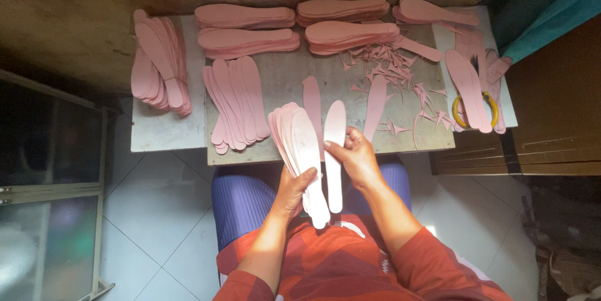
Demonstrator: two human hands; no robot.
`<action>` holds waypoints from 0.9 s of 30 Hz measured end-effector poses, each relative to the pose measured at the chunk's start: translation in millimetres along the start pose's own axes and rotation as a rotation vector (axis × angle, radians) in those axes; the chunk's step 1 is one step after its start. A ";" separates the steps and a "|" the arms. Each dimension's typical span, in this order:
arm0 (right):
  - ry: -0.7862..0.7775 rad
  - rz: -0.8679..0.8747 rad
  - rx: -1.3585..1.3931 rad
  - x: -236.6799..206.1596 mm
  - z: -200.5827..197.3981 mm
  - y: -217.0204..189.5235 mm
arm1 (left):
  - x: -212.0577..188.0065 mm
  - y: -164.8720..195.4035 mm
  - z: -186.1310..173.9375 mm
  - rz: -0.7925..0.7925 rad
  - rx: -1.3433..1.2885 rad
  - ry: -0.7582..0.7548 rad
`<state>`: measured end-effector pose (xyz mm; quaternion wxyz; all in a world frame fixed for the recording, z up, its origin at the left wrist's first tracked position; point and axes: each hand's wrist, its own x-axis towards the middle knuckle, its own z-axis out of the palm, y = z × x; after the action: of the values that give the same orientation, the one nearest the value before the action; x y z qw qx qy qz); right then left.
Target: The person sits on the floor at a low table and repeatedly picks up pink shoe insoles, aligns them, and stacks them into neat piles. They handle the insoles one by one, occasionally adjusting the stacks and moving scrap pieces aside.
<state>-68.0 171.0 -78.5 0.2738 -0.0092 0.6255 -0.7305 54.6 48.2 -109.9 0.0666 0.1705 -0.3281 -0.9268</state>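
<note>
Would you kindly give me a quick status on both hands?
Left hand grips fanned insole stack. Right hand pinches single insole. Nothing in the way.

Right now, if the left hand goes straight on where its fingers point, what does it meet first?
Probably the single pale insole held by the right hand; the left hand already grips the fanned insole stack. Depth is unclear.

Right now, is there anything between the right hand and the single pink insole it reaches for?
Nothing visible. The right hand already pinches the single insole at its edge, beside the fanned stack of insoles that the left hand holds over the table.
</note>
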 end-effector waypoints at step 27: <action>0.212 -0.021 -0.017 51.6 -68.6 -38.7 | 8.8 -10.4 -11.4 -0.045 -0.007 0.050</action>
<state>-151.3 214.6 -74.8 0.1985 0.0592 0.6571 -0.7248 50.3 47.5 -127.1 0.0545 0.2009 -0.3190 -0.9246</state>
